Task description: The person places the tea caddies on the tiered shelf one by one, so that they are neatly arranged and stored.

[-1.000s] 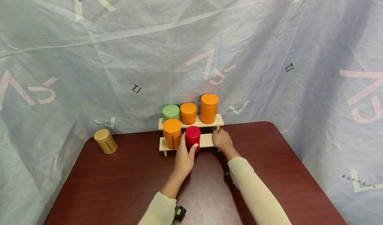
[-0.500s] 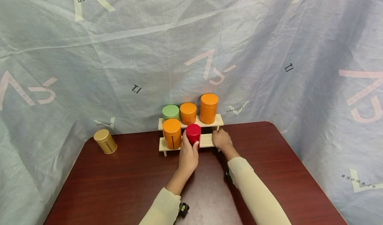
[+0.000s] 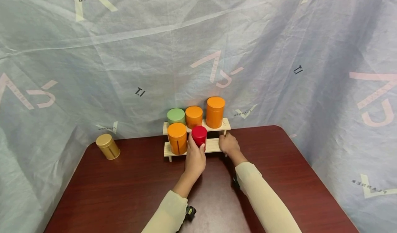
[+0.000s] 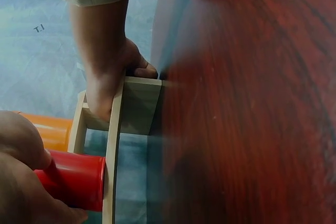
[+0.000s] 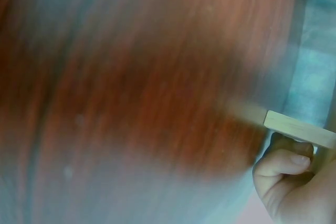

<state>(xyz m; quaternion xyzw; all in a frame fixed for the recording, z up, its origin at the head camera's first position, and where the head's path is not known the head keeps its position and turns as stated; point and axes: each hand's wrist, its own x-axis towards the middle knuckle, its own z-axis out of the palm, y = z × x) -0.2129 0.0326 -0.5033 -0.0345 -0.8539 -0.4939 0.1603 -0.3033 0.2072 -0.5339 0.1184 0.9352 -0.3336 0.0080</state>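
Observation:
My left hand [image 3: 195,160] grips a red canister [image 3: 199,133] at the lower tier of a two-tier wooden rack [image 3: 213,145]. In the left wrist view the red canister's [image 4: 86,181] base meets the lower board, or nearly so. Just left of it, a tall orange canister [image 3: 177,140] stands on that tier. With fingers curled, my right hand [image 3: 228,144] holds the rack's right end, as the right wrist view shows with the hand [image 5: 291,182] against a wooden leg [image 5: 299,128]. Part of the red canister hides behind the left hand's fingers.
On the upper tier stand a green canister [image 3: 175,116], a short orange canister [image 3: 194,117] and a tall orange canister [image 3: 215,112]. A gold canister [image 3: 108,147] stands at the dark red table's [image 3: 124,191] back left corner. Grey cloth [image 3: 149,53] hangs behind.
My left hand has moved the red canister slightly up and back over the lower tier. The right hand keeps its place on the rack.

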